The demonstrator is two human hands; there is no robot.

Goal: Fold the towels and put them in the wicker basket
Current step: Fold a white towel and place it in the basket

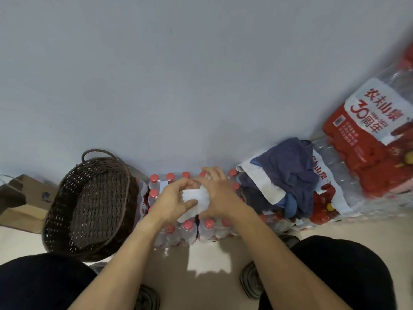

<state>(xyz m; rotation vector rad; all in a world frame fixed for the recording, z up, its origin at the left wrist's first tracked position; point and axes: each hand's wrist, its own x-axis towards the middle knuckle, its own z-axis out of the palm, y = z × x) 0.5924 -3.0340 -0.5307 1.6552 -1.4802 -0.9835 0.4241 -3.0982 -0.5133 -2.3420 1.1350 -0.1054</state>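
While both hands are working close together over the shrink-wrapped pack of red-capped water bottles (178, 229), the person is folding a small white cloth towel (196, 201) between them. The left hand (172, 202) is curling its thumb and fingers around the near-left part of the towel, and the right hand (215, 193) is covering the far-right part, with fingers bent over it; how tightly each finger is pressing cannot be told. The towel is bunching between the palms, so it is probably only partly folded.

To do this step well, the person should be bringing the edges together evenly and flattening the fold against the bottle caps below the grip before lifting.

To the left of the grip, the dark brown oval wicker basket (67, 198) is standing open with no towel visible inside. To the right of the grip, a loose heap of blue and white towels (288, 175) is waiting on another pack.
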